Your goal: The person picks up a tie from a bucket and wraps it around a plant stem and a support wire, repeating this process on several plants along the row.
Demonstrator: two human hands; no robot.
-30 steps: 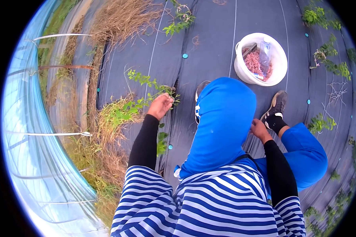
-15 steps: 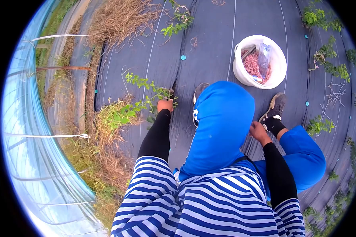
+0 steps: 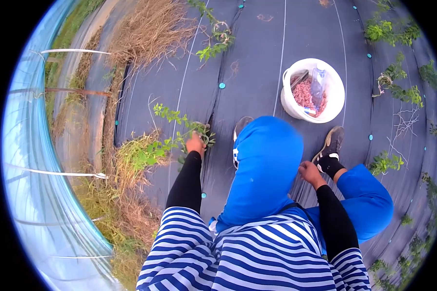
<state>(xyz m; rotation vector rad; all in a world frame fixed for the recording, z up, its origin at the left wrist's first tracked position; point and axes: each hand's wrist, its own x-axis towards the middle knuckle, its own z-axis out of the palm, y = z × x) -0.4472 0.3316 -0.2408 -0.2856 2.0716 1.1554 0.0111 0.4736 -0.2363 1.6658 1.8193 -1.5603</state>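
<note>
My left hand (image 3: 195,143) is in among the leaves of a low green plant (image 3: 172,116) growing through a slit in the dark ground cover. Its fingers look closed around the base of the plant, though leaves partly hide them. Beside my blue-trousered knee, my right hand (image 3: 311,173) is held with fingers curled together. Whether anything small is pinched there, I cannot make out. A white bucket (image 3: 289,104) stands on the ground beyond my feet. Inside it are many pinkish-red short strips (image 3: 304,93), a clear plastic bottle (image 3: 318,85) and a dark, flat object.
Dark ground cover (image 3: 252,53) with white lines and teal pegs (image 3: 222,86) spreads around me. Dry straw (image 3: 150,34) and weeds (image 3: 136,157) lie to the left, beside a plastic-film wall (image 3: 39,145). More plants (image 3: 386,163) grow in rows at right.
The whole view has shifted, so the bucket and plants sit lower in the frame. My left hand stays at the plant and has turned slightly. My right hand stays beside the knee.
</note>
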